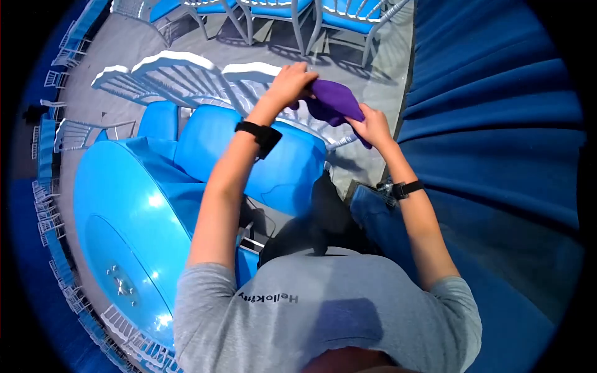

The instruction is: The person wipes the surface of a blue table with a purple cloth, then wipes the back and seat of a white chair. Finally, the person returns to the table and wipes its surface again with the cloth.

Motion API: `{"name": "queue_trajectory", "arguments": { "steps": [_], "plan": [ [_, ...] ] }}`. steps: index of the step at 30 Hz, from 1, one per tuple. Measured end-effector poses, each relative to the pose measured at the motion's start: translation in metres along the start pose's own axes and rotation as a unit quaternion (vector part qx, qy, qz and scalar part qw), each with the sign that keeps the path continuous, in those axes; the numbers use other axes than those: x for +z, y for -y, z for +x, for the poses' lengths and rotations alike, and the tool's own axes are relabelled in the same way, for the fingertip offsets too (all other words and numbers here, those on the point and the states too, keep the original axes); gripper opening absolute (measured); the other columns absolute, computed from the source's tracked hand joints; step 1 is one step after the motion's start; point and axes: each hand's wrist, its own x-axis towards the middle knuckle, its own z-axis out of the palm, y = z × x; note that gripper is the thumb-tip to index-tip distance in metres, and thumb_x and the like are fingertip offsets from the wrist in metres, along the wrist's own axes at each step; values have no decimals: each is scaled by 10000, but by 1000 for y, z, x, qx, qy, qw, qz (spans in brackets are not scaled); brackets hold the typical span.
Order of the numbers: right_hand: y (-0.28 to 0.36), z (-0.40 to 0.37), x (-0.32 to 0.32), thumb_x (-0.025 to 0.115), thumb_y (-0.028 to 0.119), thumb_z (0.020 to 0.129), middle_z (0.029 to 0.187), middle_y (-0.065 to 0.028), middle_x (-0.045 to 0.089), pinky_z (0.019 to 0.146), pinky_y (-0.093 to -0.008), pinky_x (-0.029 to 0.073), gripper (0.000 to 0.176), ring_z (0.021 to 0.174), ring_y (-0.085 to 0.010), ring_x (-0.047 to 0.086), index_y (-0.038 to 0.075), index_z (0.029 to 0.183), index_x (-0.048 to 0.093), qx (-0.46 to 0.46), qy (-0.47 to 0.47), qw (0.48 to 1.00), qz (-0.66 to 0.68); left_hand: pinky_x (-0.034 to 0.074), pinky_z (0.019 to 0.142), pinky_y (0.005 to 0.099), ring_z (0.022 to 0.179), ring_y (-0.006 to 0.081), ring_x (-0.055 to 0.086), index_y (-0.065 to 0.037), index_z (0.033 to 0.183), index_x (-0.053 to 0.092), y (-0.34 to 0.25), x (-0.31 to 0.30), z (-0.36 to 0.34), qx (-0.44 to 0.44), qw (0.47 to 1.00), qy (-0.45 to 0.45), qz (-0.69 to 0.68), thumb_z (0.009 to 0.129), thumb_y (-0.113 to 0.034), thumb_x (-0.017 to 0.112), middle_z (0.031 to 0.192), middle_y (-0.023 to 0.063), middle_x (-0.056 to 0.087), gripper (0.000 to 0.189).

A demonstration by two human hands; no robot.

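A purple cloth (336, 101) is stretched between my two hands, out in front of me above a chair. My left hand (291, 85) is closed on its left end, with the back of the hand facing up. My right hand (374, 126) pinches the right end, and a corner of the cloth hangs below those fingers. Under the cloth is a white chair back, with a blue chair seat (283, 165) nearer to my body. Black bands are on both wrists, and a dark square piece sits on the left one.
On my left stands a round table (115, 180) with a shiny blue cover and a small clear object (122, 285) on top. White chairs with blue seats (165, 118) line it. More chairs (280, 12) stand ahead. A blue curtain (491, 124) hangs close on my right.
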Motion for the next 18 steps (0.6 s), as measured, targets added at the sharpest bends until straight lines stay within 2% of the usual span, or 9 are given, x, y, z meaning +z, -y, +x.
{"name": "queue_trajectory", "arguments": {
  "steps": [2, 4, 6, 8, 11, 12, 15, 17, 18],
  "plan": [
    [-3, 3, 11, 685, 282, 711, 714, -173, 622, 577, -432, 480, 304, 660, -366, 606, 67, 912, 610, -21, -25, 999, 17, 423, 731, 420, 873, 342, 533, -120, 1048, 573, 16, 3, 0, 11, 1000, 2, 14, 661, -235, 719, 916, 136, 538, 429],
    [6, 7, 14, 684, 280, 712, 708, -173, 621, 579, -434, 483, 301, 654, -372, 603, 69, 908, 598, -45, -60, 997, 18, 436, 743, 421, 893, 357, 536, -98, 1064, 577, 18, -5, -1, -2, 1000, 19, 20, 664, -154, 712, 938, 145, 544, 426],
    [3, 15, 25, 683, 308, 723, 725, -178, 621, 587, -427, 484, 322, 684, -368, 604, 74, 929, 601, -9, -45, 998, -33, 432, 733, 416, 860, 358, 530, -94, 999, 602, 28, -3, 3, -8, 1000, 11, -8, 642, -137, 716, 871, 145, 531, 377],
    [-2, 12, 27, 682, 307, 719, 707, -164, 623, 582, -422, 490, 319, 663, -355, 611, 68, 905, 582, -7, -54, 998, -45, 431, 750, 410, 883, 354, 523, -98, 1025, 603, 24, 0, 3, -3, 1000, 10, -9, 667, -108, 694, 885, 142, 540, 370],
    [-10, -3, 23, 675, 321, 721, 694, -143, 628, 572, -416, 496, 327, 635, -334, 620, 62, 885, 560, -20, -78, 995, -66, 428, 793, 402, 904, 359, 507, -110, 1101, 588, 24, 13, 6, 30, 994, 19, -106, 723, -89, 648, 981, 137, 559, 383],
    [-12, -5, 21, 669, 336, 727, 698, -138, 630, 565, -415, 496, 336, 628, -326, 622, 62, 887, 558, -34, -96, 992, -71, 430, 826, 385, 940, 347, 527, -88, 1092, 596, 23, 13, 7, 17, 994, 31, -100, 732, -56, 632, 1011, 144, 580, 363],
    [-10, -1, 25, 653, 370, 748, 731, -140, 636, 565, -422, 496, 350, 644, -337, 620, 81, 922, 558, -11, -75, 993, -86, 444, 831, 349, 935, 285, 581, -62, 1061, 612, 30, 7, 10, -4, 978, 16, -210, 725, -8, 611, 1007, 134, 618, 341],
    [-7, 2, 24, 645, 379, 762, 748, -144, 639, 581, -427, 497, 356, 666, -350, 618, 92, 957, 564, 12, -59, 993, -101, 436, 877, 301, 990, 188, 575, -12, 1122, 564, 31, 4, 15, -134, 945, 93, -284, 747, 52, 558, 1074, 105, 615, 381],
    [-7, 2, 24, 635, 397, 764, 731, -137, 637, 561, -419, 497, 358, 651, -333, 623, 84, 920, 556, 1, -69, 992, -110, 436, 877, 301, 990, 188, 575, -12, 1122, 564, 33, 9, 16, -131, 945, 91, -284, 747, 52, 558, 1074, 105, 615, 381]
  ]
}}
